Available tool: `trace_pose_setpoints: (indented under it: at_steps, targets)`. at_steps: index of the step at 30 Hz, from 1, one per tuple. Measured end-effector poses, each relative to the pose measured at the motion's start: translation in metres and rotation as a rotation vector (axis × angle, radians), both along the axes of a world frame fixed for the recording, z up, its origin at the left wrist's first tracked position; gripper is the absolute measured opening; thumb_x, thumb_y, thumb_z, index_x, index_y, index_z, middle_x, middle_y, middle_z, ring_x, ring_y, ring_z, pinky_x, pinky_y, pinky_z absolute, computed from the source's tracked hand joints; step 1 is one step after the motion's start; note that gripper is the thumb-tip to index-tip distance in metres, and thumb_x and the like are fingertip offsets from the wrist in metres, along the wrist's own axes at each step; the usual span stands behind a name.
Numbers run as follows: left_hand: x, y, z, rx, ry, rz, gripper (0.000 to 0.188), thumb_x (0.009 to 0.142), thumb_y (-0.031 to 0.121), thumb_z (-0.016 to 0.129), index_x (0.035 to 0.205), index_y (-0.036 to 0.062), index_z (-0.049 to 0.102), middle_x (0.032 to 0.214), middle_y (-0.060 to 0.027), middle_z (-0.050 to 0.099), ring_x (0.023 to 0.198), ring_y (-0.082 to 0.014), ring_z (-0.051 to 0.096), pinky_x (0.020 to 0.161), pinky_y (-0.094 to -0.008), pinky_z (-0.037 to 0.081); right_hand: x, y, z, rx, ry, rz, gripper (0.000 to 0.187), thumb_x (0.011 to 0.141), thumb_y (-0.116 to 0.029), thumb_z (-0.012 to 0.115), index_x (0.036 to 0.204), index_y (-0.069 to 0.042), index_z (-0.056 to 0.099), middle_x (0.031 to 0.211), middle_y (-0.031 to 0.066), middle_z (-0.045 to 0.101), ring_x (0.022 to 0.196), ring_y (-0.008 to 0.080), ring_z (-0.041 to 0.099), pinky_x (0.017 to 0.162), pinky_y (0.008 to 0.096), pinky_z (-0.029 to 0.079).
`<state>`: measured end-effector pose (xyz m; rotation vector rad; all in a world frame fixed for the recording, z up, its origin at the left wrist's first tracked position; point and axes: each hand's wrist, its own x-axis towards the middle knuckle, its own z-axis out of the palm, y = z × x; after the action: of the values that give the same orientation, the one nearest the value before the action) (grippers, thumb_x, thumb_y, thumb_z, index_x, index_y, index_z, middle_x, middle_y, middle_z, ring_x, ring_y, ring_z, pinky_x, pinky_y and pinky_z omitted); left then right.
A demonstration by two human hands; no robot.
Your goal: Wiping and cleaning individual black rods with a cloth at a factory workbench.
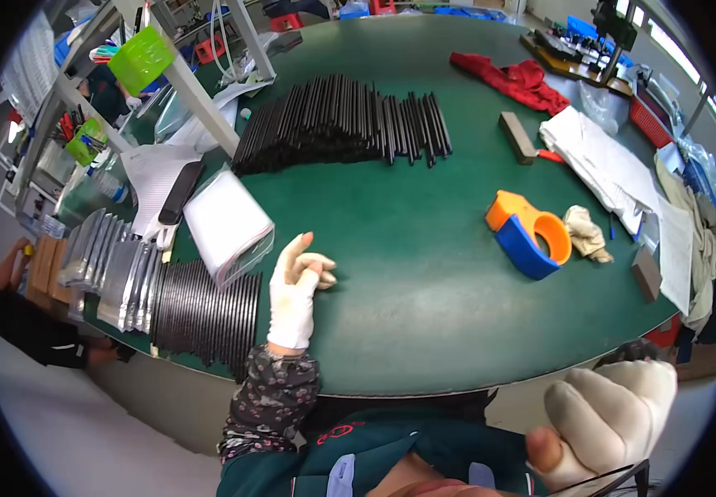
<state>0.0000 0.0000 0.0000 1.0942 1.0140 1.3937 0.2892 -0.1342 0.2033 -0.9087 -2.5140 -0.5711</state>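
Observation:
My left hand point(294, 300), in a white glove with bare fingertips, is just above the green table. Its index finger points away and the others are loosely bent apart, with nothing seen in them. Left of it are a clear plastic bag of white sheets point(227, 222) and a row of thin black rods point(207, 315). My right hand point(610, 418), also gloved, is raised close to me at the lower right, beyond the table edge. Its fingers are curled into a fist, and what they hold, if anything, is hidden. A dark shape point(629, 352) shows just behind its knuckles.
A large pile of black rods point(316, 120) lies at the back. Silver-wrapped bundles point(126, 282) sit at the left edge. An orange and blue tape dispenser point(532, 236), a crumpled cloth point(587, 234) and grey blocks point(517, 137) lie to the right. A person point(31, 306) is at the far left.

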Motion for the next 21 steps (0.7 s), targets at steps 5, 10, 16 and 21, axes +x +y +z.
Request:
trace_pose_setpoints:
  at_steps: [5,10,16,21]
  targets:
    - [-0.029,-0.007,0.014,-0.019,0.065,0.060,0.045,0.093,0.006,0.055,0.136,0.0008,0.043,0.090,-0.0060,0.064,0.072,-0.0106,0.059,0.069,-0.0242,0.048,-0.049,-0.011,0.008,-0.132,0.225,-0.131,0.022,0.088,-0.016,0.059,0.109,-0.009,0.059,0.092,0.0092,0.063,0.070,0.0203,0.059,0.056,0.0333,0.044]
    - [-0.026,-0.018,0.002,0.003,0.027,0.014,0.049,0.092,0.010,0.059,0.137,0.0013,0.042,0.090,-0.0068,0.064,0.072,-0.0106,0.059,0.070,-0.0237,0.047,-0.022,0.055,-0.045,-0.291,0.229,0.046,0.038,0.064,-0.012,0.073,0.098,-0.005,0.060,0.071,0.0084,0.057,0.057,0.0261,0.057,0.053,0.0385,0.045]
    - [-0.017,-0.018,0.009,0.039,0.017,0.008,0.048,0.091,0.021,0.063,0.134,0.0036,0.047,0.087,-0.0047,0.062,0.070,-0.0095,0.058,0.066,-0.0215,0.045,0.041,0.113,-0.159,-0.269,0.069,-0.742,0.038,0.067,-0.022,0.078,0.094,-0.003,0.059,0.090,0.0127,0.061,0.089,0.0321,0.058,0.075,0.0412,0.048]
    - [-0.017,-0.020,0.008,0.029,0.036,0.025,0.048,0.091,0.023,0.063,0.132,0.0028,0.048,0.086,-0.0045,0.062,0.069,-0.0095,0.058,0.065,-0.0216,0.045,0.061,0.162,-0.159,-0.014,0.334,-0.754,0.025,0.075,-0.019,0.073,0.092,-0.007,0.058,0.080,0.0134,0.060,0.078,0.0332,0.060,0.069,0.0428,0.049]
